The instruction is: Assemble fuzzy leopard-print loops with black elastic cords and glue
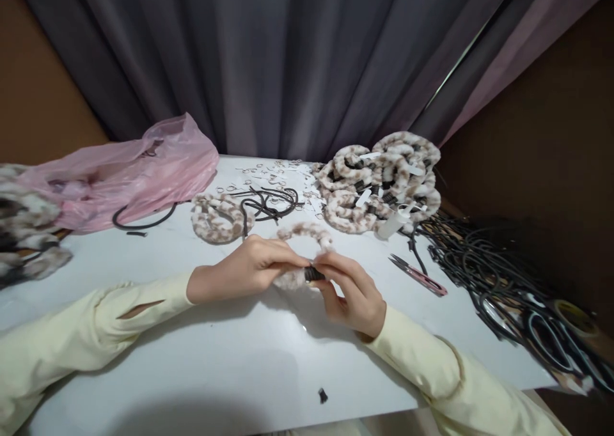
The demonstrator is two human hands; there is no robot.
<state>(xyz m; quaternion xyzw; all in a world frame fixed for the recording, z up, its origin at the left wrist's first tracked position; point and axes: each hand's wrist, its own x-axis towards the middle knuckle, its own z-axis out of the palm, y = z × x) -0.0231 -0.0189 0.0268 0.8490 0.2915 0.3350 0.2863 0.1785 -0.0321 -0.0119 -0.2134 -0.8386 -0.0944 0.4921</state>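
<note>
A fluffy white-and-brown headband point(307, 230) lies curved on the table between my hands. Its short black gathered section point(314, 274) shows between my fingertips. My left hand point(252, 264) pinches the band at the left end of the black part. Closed around the right end of that part is my right hand point(354, 293), thumb below and fingers above. The fingers hide the exact joint. Another fluffy ring point(220, 218) rests beyond my left hand, beside dark cords point(271, 202).
Finished-looking fluffy rings point(384, 180) are piled at back right, with a small white bottle point(391, 224) before them. Pink-handled snips point(419, 275) lie near tangled black cords point(474, 276). A pink plastic bag point(139, 167) sits left. A small black scrap point(323, 396) lies near the front edge.
</note>
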